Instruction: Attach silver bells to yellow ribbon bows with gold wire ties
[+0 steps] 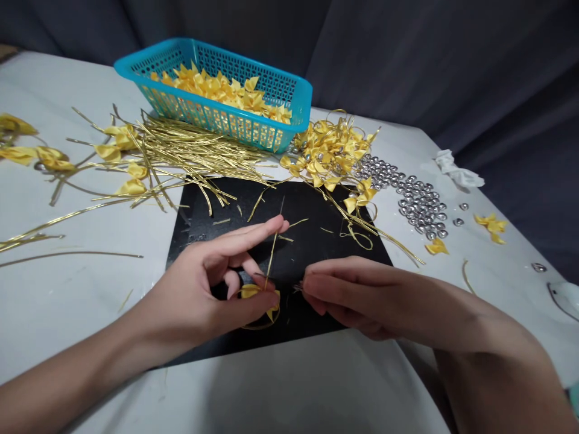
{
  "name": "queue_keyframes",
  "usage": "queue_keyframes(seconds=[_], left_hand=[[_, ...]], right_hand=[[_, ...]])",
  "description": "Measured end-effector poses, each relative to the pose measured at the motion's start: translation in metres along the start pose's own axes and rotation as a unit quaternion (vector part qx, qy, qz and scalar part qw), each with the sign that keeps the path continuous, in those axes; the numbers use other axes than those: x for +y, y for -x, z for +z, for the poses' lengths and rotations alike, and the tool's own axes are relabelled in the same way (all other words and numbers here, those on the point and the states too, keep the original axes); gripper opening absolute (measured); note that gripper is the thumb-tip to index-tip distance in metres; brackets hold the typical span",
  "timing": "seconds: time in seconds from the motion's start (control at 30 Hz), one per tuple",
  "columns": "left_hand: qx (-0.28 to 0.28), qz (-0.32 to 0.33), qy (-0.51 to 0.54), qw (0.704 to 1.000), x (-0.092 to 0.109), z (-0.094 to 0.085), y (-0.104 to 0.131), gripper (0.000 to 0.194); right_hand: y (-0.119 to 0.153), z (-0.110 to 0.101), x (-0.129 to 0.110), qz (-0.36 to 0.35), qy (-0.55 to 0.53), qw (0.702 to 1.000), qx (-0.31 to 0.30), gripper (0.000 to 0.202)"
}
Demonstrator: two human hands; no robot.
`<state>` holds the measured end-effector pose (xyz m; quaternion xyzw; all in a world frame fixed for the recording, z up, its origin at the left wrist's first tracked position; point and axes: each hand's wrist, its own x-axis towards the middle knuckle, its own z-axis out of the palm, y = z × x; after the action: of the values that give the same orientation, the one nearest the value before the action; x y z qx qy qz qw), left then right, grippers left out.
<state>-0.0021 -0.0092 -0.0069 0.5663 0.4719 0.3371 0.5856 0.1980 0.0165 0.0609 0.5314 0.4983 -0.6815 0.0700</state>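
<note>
My left hand [226, 271] pinches a yellow ribbon bow [250, 292] between thumb and fingers, low over the black mat [298, 223]. A thin gold cord [271, 259] rises from the bow along the raised index finger, and a loop of cord hangs below it. Close by on the right, my right hand [353, 295] is closed, thumb against fingers. Small silvery tips poke out of that pinch toward the bow, a short gap away; what they belong to is hidden by the fingers.
A blue basket [217, 114] of yellow bows stands at the back. In front lie many gold cords [194, 150]. Right of them are a heap of corded bows [332, 147] and silver beads [420, 205]. A crumpled white piece [456, 169] rests near the right edge.
</note>
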Motion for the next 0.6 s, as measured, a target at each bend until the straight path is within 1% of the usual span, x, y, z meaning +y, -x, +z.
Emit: queue_keyframes(seconds=[0.17,0.33,0.47,0.6], left_hand=[[-0.003,-0.023,-0.013,1.0,0.0023,-0.0002,0.0005,0.071],[-0.012,-0.035,-0.012,0.999,0.003,-0.0003,0.0015,0.07],[-0.014,-0.036,-0.015,0.999,0.0023,-0.0004,0.0011,0.069],[-0.014,-0.042,-0.021,0.999,0.0027,0.0,0.0006,0.069]], right_hand=[[-0.0023,-0.0001,0.0046,-0.027,0.0,1.0,-0.002,0.037],[-0.0001,0.001,-0.0008,-0.02,0.006,1.0,-0.012,0.036],[0.001,0.0,-0.002,-0.008,0.027,1.0,-0.005,0.035],[-0.0018,-0.0008,0.0036,-0.032,0.019,0.999,-0.007,0.037]])
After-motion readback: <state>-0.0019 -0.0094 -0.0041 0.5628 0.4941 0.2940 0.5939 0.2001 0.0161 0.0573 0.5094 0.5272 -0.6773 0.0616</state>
